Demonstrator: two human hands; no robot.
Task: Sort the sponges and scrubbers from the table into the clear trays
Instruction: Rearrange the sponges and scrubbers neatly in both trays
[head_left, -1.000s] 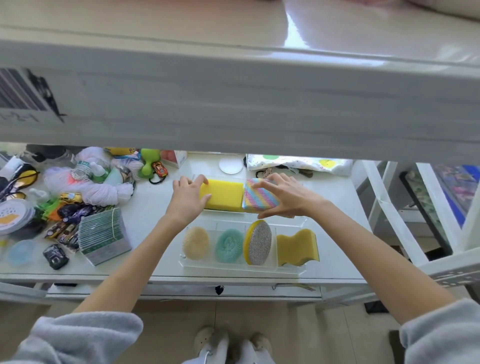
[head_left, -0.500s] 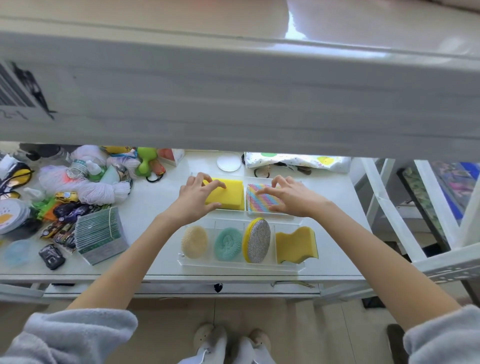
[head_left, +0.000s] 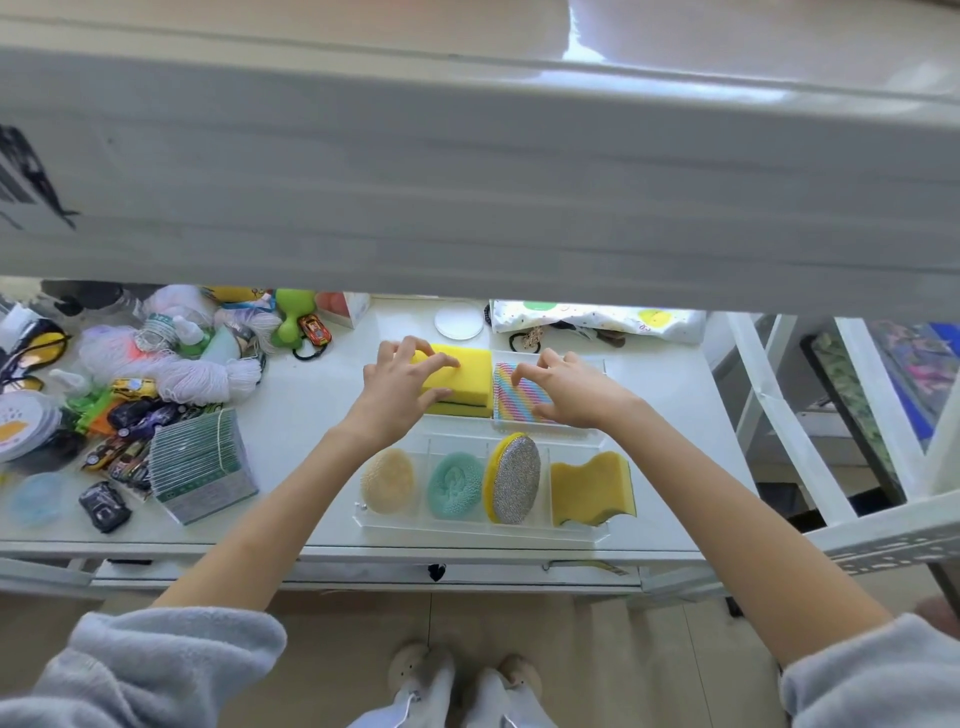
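Observation:
Two clear trays lie on the white table. The near tray holds a beige round scrubber, a teal round scrubber, a silver-and-yellow scrubber on edge and a wavy yellow sponge. In the far tray lie a yellow block sponge and a rainbow-striped sponge. My left hand grips the yellow block sponge at its left end. My right hand rests its spread fingers on the striped sponge, covering its right part.
Clutter fills the table's left side: white yarn, toy cars, a banded stack of cards, a green toy. A white disc and a patterned pouch lie behind the trays. A broad white shelf beam overhangs.
The striped sponge went from tilted in my right hand to flat in the far tray. My left hand moved onto the yellow block sponge's left end and curled around it.

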